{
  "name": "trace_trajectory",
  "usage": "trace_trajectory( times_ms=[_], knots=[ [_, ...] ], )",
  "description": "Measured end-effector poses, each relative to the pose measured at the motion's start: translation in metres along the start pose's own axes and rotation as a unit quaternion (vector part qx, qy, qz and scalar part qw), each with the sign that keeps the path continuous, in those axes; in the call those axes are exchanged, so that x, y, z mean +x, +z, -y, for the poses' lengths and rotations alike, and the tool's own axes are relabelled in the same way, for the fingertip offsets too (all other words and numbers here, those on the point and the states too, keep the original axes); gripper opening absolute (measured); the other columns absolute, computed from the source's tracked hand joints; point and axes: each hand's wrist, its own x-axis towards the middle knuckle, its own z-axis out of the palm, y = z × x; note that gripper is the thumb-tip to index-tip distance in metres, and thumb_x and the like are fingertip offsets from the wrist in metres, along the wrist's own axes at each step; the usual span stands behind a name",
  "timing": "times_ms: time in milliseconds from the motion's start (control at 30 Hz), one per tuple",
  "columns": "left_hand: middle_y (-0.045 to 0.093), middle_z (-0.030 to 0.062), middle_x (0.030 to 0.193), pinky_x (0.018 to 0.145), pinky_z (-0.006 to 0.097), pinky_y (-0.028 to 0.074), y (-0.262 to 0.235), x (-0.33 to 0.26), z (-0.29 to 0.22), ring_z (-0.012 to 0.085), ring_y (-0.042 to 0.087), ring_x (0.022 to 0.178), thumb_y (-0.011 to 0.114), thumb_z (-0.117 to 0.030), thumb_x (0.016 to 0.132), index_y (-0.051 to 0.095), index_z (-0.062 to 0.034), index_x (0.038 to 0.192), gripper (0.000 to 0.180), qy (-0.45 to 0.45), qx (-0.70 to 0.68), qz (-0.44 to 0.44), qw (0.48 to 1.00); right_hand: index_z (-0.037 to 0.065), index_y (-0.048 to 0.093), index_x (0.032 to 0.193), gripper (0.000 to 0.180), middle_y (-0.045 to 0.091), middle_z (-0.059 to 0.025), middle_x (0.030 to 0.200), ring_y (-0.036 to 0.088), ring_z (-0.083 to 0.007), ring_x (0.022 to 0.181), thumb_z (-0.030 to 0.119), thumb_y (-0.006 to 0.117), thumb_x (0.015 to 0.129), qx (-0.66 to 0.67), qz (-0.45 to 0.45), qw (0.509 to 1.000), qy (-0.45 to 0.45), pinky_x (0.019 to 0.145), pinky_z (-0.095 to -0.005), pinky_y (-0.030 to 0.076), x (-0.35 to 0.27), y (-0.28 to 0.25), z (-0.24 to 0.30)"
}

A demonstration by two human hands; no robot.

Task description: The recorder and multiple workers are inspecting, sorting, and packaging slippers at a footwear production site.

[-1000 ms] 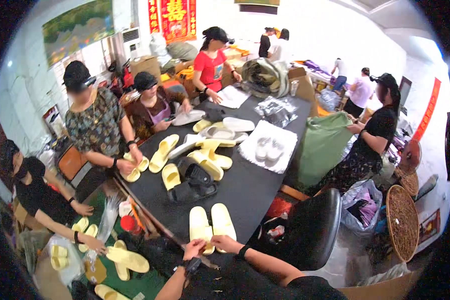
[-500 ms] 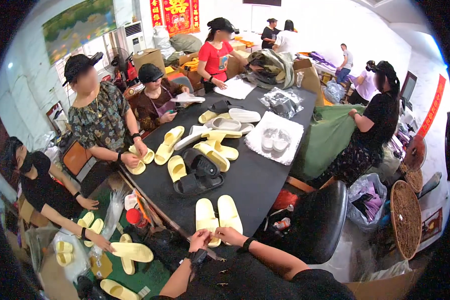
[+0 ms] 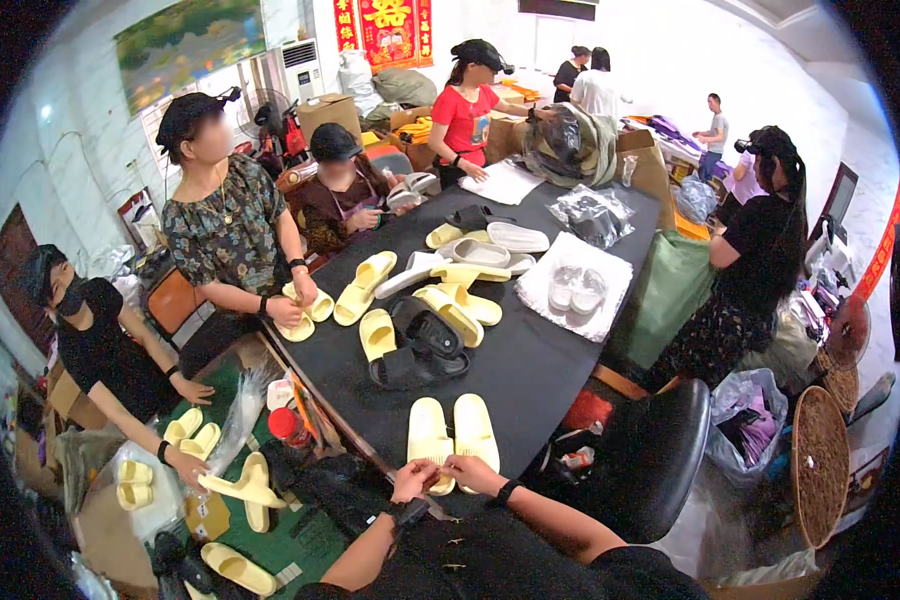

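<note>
Head view shows my left hand (image 3: 413,481) and my right hand (image 3: 467,470) meeting at the near edge of the black table (image 3: 550,370), both pinching the heel end of a pale yellow slipper (image 3: 429,443). Fingers of each hand are curled narrow around that heel; whether something small sits between them I cannot tell. Its partner, a second pale yellow slipper (image 3: 475,431), lies just beside it on the right, toes pointing away from me, the two nearly touching. Farther up the table a pair of black sandals (image 3: 418,350) rests near the middle, with more yellow slippers (image 3: 448,295) scattered beyond them and a pair of clear slippers on a white sheet (image 3: 580,285) to the right. Along the left side of the table a person in a patterned top (image 3: 232,235) holds a yellow slipper in both hands, and a person in black (image 3: 95,345) crouches low beside a green mat with other slippers. At the far end stands a person in a red shirt (image 3: 467,115).
</note>
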Motion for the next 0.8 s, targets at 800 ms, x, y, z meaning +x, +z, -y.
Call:
trace_trajectory(
  times_ms=[800],
  knots=[
    [0.061, 0.0082, 0.086, 0.069, 0.03, 0.054, 0.0, -0.005, 0.001, 0.0173, 0.062, 0.077, 0.061, -0.007, 0.087, 0.055, 0.0023, 0.098, 0.016, -0.017, 0.012, 0.0, 1.0, 0.001, 0.059, 0.09, 0.021, 0.062, -0.0173, 0.075, 0.062, -0.0288, 0.07, 0.022, 0.057, 0.089, 0.02, -0.009, 1.0, -0.01, 0.064, -0.0358, 0.047, 0.0, 0.004, -0.003]
  ],
)
